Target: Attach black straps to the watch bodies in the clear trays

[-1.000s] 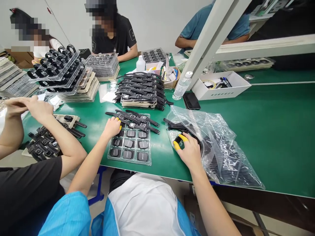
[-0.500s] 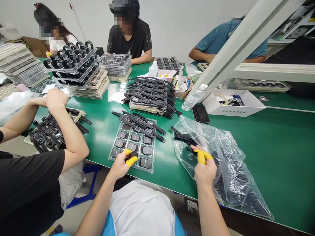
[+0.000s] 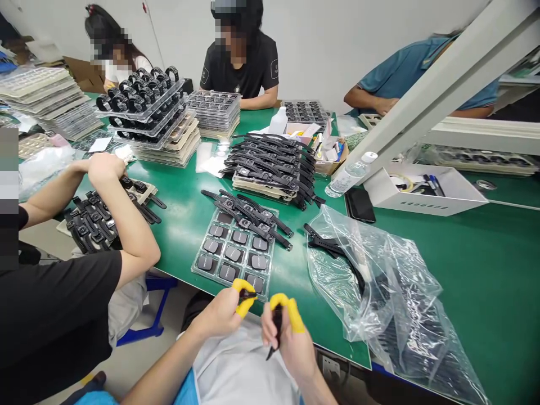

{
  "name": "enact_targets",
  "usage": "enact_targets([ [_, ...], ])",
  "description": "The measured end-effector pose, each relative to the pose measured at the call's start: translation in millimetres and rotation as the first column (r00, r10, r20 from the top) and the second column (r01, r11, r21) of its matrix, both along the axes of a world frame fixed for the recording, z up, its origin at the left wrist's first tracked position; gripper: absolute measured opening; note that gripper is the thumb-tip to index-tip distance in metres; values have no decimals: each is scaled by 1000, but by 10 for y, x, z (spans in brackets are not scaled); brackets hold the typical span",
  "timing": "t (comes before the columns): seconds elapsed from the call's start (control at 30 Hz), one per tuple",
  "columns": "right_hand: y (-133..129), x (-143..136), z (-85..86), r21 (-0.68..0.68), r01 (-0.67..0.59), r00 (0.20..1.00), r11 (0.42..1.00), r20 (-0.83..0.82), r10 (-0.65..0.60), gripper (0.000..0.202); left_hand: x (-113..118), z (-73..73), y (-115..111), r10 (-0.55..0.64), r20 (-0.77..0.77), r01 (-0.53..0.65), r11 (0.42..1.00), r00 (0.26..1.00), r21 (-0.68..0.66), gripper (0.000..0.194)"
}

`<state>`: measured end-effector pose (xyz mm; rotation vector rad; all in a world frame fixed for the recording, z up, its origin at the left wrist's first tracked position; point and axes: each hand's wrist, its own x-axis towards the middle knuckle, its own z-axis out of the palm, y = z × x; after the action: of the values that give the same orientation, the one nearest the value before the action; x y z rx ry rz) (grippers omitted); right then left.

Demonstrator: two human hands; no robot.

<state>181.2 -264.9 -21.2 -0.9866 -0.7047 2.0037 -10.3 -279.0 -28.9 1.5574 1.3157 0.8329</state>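
Close to the table's front edge, my left hand (image 3: pixel 228 308) pinches a small dark watch body (image 3: pixel 248 295) between yellow-covered fingertips. Just right of it, my right hand (image 3: pixel 289 332) is closed on a black strap (image 3: pixel 277 323), whose end points down over my lap. The two hands are near each other, with a small gap between. Beyond them lies a clear tray (image 3: pixel 194 264) of dark square watch bodies; several strapped watches (image 3: pixel 248 216) rest across its back rows. To the right, loose black straps (image 3: pixel 327 242) lie at the mouth of a clear plastic bag (image 3: pixel 405 292).
Behind the tray stands a stack of strapped watches (image 3: pixel 270 169). A bottle (image 3: pixel 350 175), a phone (image 3: pixel 359 205) and a white box (image 3: pixel 426 197) are at the right. A co-worker's arms (image 3: pixel 126 214) are at the left; more people sit across the table.
My right hand has left the bag and come in beside my left hand, now with a strap in it. My left hand has moved right and nearer my body, still holding the watch body. The view has shifted.
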Motion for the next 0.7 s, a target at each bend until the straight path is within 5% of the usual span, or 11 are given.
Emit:
enact_targets([
  [0.13,-184,-131,-112,-60,-168,985,984,32,171,59,10,8,15,-132,-150,154,977,980,149,40],
  [0.33,-169,-72,-120,-106,-341,921,934,163,355,62,-29,-104,-85,-163,-159,201,942,974,267,67],
  [0.7,-160,-137,-144,-166,-166,983,972,43,176,58,-9,-116,-114,-90,-213,151,946,973,287,59],
])
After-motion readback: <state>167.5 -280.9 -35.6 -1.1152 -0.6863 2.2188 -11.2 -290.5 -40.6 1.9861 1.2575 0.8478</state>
